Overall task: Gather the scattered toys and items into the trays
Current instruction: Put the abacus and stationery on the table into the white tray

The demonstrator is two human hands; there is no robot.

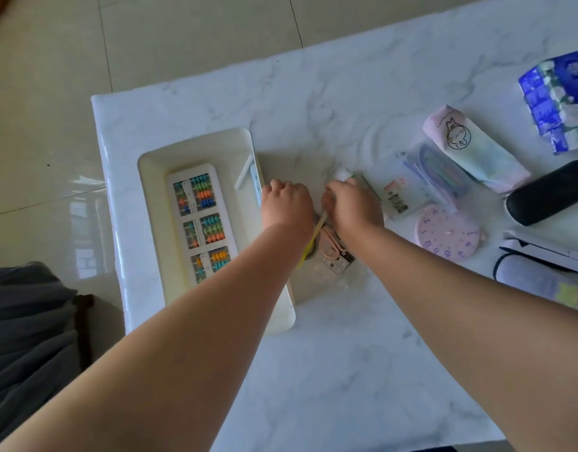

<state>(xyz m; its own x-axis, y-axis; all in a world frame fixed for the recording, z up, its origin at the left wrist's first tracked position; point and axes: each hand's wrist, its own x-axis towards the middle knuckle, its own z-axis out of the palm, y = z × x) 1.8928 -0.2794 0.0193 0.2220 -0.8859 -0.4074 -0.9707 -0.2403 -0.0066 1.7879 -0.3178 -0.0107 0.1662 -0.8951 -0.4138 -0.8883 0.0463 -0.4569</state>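
A white tray (150,164) at the table's left holds a white abacus board (201,220) with coloured beads and a white strip (243,176). My left hand (286,207) is curled knuckles-up just beside the tray's right rim; whatever is under its fingers is hidden. My right hand (354,208) is curled beside it and pinches a small white-capped item (343,173). A yellow stick (309,244) slants between the two wrists; I cannot tell which hand holds it. A clear packet with a pink item (335,256) lies under the hands.
To the right lie a pink toy clock (446,234), a clear pouch of pens (424,181), a pastel pencil case (473,148), a black case (548,192), a blue-and-white packet (557,99) and a grey pouch (542,282). The table's left edge borders tiled floor.
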